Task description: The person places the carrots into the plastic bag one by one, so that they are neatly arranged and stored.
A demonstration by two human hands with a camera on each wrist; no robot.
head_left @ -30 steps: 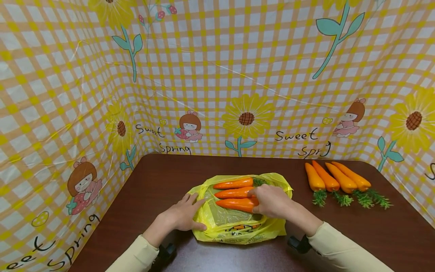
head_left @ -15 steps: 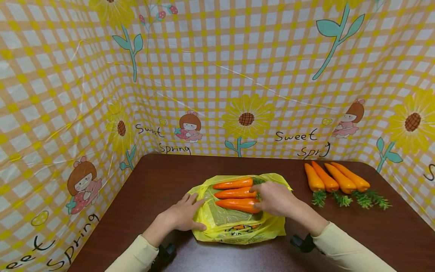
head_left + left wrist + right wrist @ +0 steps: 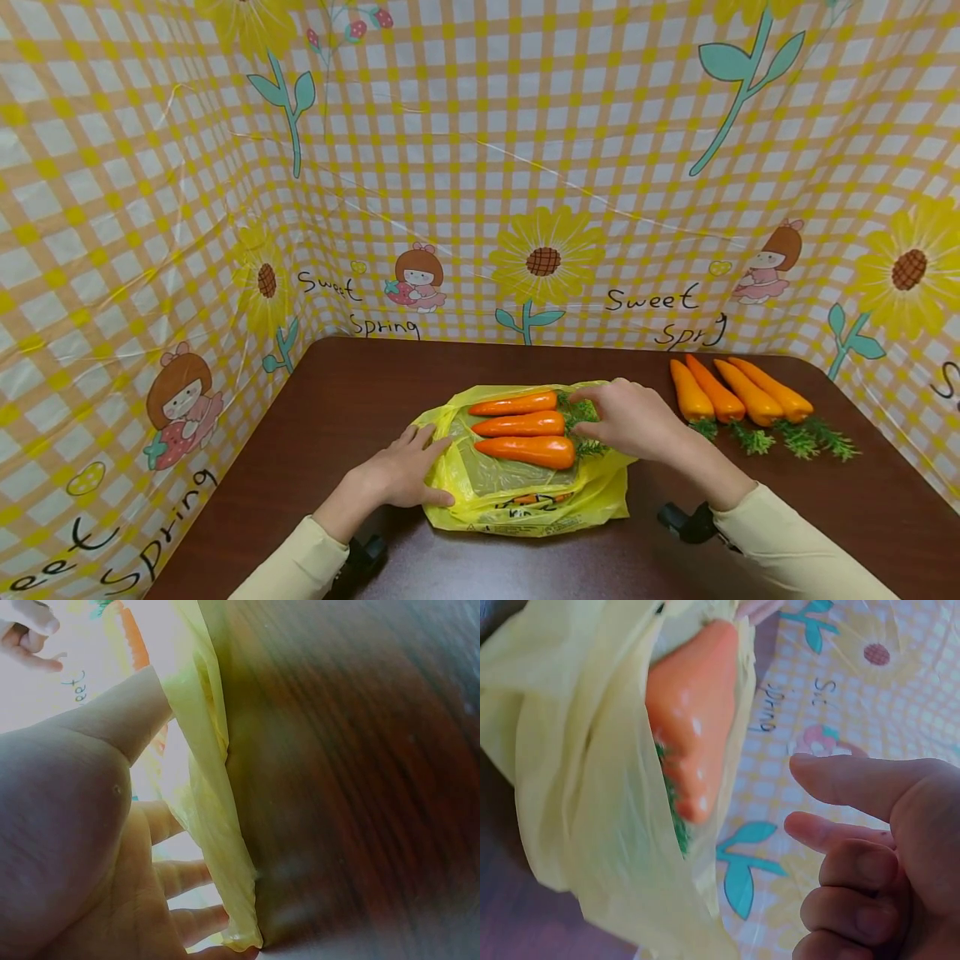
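A yellow plastic bag (image 3: 607, 504) lies on its side on the table, with three orange carrots (image 3: 528, 451) side by side on it, green tops to the right. Against the bag's left edge rests my left hand (image 3: 393, 473), fingers spread; the left wrist view shows those fingers (image 3: 184, 877) straight along the yellow plastic. Over the carrots' green tops hovers my right hand (image 3: 633, 421), holding nothing. Its thumb and index finger are extended and apart in the right wrist view, while its other fingers (image 3: 847, 915) are curled.
Several lighter orange carrots (image 3: 761, 396) lie in a row at the table's back right, green tops toward me. The dark brown table (image 3: 360, 375) is walled on the back and sides by a checked sunflower cloth (image 3: 465, 167).
My right hand has let go of the nearest carrot and moved right and slightly up from the three carrots. The left hand has stayed in place on the bag.
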